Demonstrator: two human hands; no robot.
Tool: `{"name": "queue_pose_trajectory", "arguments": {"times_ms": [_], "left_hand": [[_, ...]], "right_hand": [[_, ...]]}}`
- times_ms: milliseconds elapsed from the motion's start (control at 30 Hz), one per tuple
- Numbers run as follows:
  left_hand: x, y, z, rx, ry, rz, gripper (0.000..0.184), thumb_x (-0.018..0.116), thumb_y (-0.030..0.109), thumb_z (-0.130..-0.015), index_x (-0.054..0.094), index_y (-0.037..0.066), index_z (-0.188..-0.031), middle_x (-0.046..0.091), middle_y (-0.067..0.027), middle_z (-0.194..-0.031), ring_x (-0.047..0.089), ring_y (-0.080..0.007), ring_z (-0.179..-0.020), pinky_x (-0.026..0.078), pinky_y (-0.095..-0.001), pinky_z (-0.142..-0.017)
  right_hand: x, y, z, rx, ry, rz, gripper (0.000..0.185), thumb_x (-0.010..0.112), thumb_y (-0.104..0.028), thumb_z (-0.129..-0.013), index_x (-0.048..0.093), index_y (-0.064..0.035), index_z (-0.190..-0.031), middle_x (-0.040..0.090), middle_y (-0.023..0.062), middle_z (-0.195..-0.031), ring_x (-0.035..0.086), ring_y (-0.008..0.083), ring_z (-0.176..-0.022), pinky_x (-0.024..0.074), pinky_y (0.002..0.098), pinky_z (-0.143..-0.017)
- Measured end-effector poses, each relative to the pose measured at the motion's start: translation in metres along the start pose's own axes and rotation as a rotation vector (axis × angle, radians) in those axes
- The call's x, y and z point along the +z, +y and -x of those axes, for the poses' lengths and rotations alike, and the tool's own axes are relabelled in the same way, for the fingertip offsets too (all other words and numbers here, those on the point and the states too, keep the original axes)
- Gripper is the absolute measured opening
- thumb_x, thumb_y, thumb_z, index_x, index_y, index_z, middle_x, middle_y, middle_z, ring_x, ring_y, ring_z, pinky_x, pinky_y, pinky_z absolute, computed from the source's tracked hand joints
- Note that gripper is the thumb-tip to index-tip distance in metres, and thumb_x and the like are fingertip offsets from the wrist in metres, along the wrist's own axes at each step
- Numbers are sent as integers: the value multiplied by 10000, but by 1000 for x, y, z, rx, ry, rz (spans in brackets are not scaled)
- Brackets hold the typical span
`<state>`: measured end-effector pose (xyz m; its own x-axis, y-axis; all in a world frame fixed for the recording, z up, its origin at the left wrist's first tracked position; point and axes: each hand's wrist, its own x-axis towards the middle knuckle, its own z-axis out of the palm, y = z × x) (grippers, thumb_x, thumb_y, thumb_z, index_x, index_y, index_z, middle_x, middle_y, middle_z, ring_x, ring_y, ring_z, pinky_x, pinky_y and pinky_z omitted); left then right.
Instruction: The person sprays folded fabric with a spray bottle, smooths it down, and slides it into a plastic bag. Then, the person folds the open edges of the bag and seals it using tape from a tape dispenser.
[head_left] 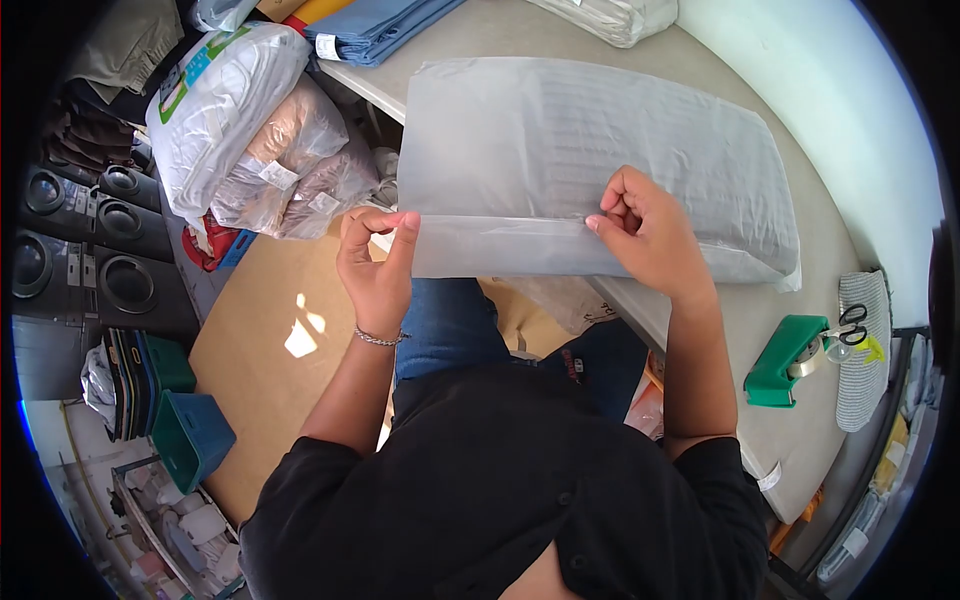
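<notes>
A large clear plastic bag (500, 130) lies flat on the table, with something grey and faintly ribbed inside. Its near end forms a flap (500, 245) that hangs at the table's front edge above my lap. My left hand (375, 260) pinches the flap's left corner between thumb and fingers. With fingers curled, my right hand (645, 240) grips the flap's upper edge near its middle.
On the table (725, 345) at right stand a green tape dispenser (783, 365), black scissors (852, 325) and a striped cloth (862, 380). Folded blue fabric (390, 30) lies at the back left. Bagged bundles (260, 140) are piled at left, with washing machines (125, 230) beyond.
</notes>
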<state>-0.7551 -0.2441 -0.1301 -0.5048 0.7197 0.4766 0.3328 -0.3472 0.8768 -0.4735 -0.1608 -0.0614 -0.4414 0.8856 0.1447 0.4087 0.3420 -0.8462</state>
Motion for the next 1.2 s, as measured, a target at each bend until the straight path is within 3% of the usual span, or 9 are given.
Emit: {"name": "queue_pose_trajectory", "arguments": {"times_ms": [200, 667, 833, 1067, 1200], "left_hand": [[0, -5, -1, 3, -9, 5, 111, 759, 60, -844, 652, 30, -841, 568, -29, -885, 521, -136, -859, 425, -273, -835], [5, -19, -2, 75, 2, -24, 116, 757, 40, -840, 646, 24, -872, 572, -52, -913, 563, -136, -837, 479, -268, -782], [9, -20, 1, -15, -21, 152, 140, 743, 54, -866, 621, 20, -924, 614, -70, -998, 598, -110, -831, 503, -242, -765], [9, -27, 6, -111, -21, 229, 165, 743, 76, -879, 607, 15, -949, 635, -51, -967, 601, -102, -835, 500, -239, -776], [11, -29, 6, -122, -24, 320, 252, 723, 62, -894, 520, 39, -1041, 632, -40, -945, 593, -89, -826, 492, -236, -763]], "right_hand": [[5, -1, 2, -18, 34, 59, 226, 703, -11, -783, 484, -35, -836, 467, 39, -624, 442, 138, -565, 388, 291, -544], [11, -7, 5, -28, 85, 135, 211, 696, -32, -802, 492, -31, -856, 514, 65, -650, 506, 165, -581, 425, 298, -561], [13, -5, 5, -26, 111, 146, 212, 695, -30, -802, 491, -30, -859, 510, 64, -638, 504, 166, -572, 427, 295, -561], [15, -7, 6, -16, 129, 156, 215, 698, -29, -800, 491, -35, -859, 494, 50, -635, 473, 151, -565, 402, 289, -543], [16, -8, 7, -7, 138, 154, 216, 699, -29, -801, 492, -35, -860, 478, 37, -631, 461, 140, -567, 396, 283, -543]]}}
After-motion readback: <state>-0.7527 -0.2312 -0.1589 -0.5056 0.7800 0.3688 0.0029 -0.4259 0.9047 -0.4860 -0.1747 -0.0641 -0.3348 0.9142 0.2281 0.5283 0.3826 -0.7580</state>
